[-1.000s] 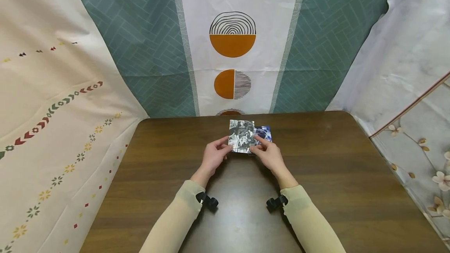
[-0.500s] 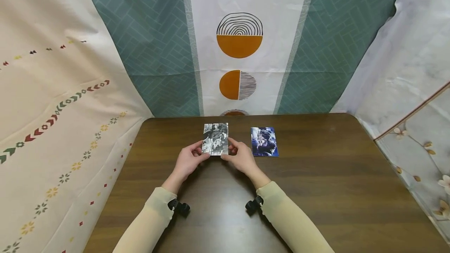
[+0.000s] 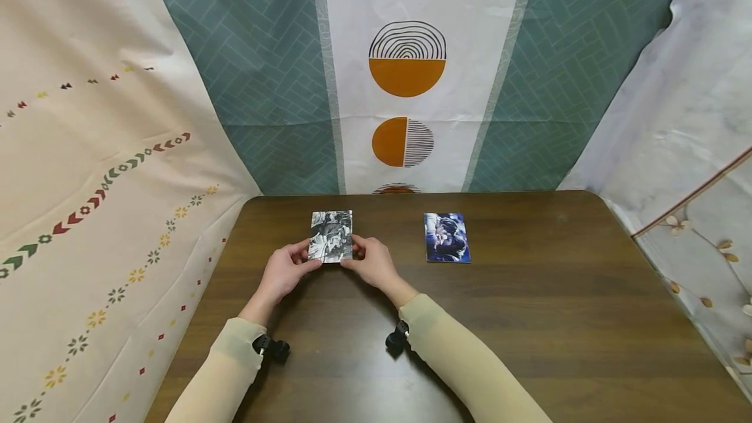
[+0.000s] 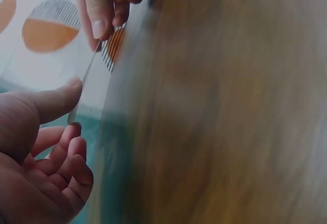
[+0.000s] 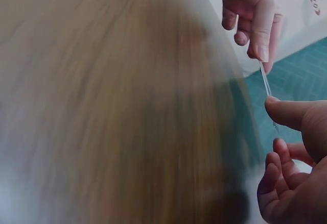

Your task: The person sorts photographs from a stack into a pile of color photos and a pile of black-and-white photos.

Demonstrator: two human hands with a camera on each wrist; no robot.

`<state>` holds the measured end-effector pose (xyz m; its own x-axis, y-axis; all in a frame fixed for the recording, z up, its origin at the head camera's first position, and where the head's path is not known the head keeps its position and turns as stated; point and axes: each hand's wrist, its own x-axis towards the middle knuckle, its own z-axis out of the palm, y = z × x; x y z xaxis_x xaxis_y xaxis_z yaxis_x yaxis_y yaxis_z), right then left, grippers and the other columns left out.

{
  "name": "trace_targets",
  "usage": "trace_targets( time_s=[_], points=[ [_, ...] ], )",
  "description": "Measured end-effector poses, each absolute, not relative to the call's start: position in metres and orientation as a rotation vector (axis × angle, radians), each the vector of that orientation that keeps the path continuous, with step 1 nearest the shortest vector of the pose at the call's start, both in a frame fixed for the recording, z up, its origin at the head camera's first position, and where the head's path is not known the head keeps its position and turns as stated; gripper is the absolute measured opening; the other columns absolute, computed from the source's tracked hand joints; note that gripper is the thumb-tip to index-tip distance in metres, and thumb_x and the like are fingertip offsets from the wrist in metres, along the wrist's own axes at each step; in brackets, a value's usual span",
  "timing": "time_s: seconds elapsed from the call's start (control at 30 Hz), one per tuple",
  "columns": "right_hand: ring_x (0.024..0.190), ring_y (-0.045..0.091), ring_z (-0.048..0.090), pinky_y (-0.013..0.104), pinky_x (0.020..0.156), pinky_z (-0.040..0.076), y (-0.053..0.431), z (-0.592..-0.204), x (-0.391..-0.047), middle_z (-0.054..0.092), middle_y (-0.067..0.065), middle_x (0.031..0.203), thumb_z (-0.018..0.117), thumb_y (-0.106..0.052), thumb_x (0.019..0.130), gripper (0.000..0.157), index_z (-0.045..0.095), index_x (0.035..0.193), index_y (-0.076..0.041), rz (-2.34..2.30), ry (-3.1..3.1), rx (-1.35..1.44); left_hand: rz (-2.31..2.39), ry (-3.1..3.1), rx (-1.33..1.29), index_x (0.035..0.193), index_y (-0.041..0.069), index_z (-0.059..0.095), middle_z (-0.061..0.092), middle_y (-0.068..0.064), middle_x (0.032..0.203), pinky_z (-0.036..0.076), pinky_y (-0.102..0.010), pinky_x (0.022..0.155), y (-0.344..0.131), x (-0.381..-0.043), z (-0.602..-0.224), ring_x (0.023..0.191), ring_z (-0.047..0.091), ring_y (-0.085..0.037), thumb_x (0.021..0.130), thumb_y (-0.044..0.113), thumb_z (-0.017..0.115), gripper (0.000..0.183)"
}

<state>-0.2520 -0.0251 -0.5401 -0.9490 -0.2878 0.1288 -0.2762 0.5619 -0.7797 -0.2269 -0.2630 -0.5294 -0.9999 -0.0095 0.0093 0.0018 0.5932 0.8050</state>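
- From the head camera, I see the person's left hand (image 3: 284,271) and right hand (image 3: 374,265) out over the far left part of a brown wooden table (image 3: 529,331).
- Between them is a black-and-white picture card (image 3: 331,235), its printed face toward the person; the left hand pinches its left edge, the right hand its right edge, both thumbs at the lower corners.
- A blue picture card (image 3: 448,237) lies on the tabletop to the right, well apart from the hands.
- Pale yellow sleeves (image 3: 205,371) cover the arms, and a small black camera (image 3: 397,338) sits at each wrist.
- Past the table's far edge hangs a teal and white cloth (image 3: 264,83) with orange half-circles.
- From the left wrist, the held card shows edge-on, a thin line, with the left thumb on one side and a fingertip on the other; the right hand grips its far end.
- From the right wrist, the same hold appears mirrored: right thumb and finger pinch the near end, remaining fingers curled; the table is blurred.
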Motion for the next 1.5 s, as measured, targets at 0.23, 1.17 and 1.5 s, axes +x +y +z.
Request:
trace_targets(
  time_s=[0.23,1.17,1.5],
  points=[
    [0.093,0.018,0.063,0.033,0.084,0.052,-0.050,-0.543,-0.254,0.073,0.004,0.108,0.087,-0.027,0.090,0.063,0.066,0.145,-0.002,-1.442,2.760,-0.450,-1.467,-2.803,0.075,0.144,-0.001,0.066,0.067,-0.013,0.107,0.045,-0.030,0.069,-0.286,-0.232,-0.529,0.088,0.056,-0.025,0.097,0.025,0.083,0.057],
    [0.099,0.018,0.071,0.036,0.077,0.055,-0.088,-0.543,-0.262,0.075,-0.013,0.097,0.081,-0.029,0.094,0.041,0.078,0.134,-0.026,-1.246,2.882,-0.019,-1.491,-2.767,0.376,0.137,0.001,0.072,0.070,-0.017,0.118,0.045,-0.034,0.082,-0.296,-0.249,-0.540,0.106,0.056,-0.029,0.100,0.025,0.077,0.044],
    [0.101,0.019,0.071,0.036,0.080,0.056,-0.092,-0.546,-0.265,0.076,-0.014,0.100,0.081,-0.035,0.095,0.040,0.078,0.134,-0.030,-1.131,2.898,-0.079,-1.502,-2.709,0.384,0.137,0.000,0.072,0.067,-0.014,0.111,0.044,-0.032,0.078,-0.302,-0.248,-0.547,0.103,0.054,-0.027,0.101,0.022,0.076,0.043]
  ],
)
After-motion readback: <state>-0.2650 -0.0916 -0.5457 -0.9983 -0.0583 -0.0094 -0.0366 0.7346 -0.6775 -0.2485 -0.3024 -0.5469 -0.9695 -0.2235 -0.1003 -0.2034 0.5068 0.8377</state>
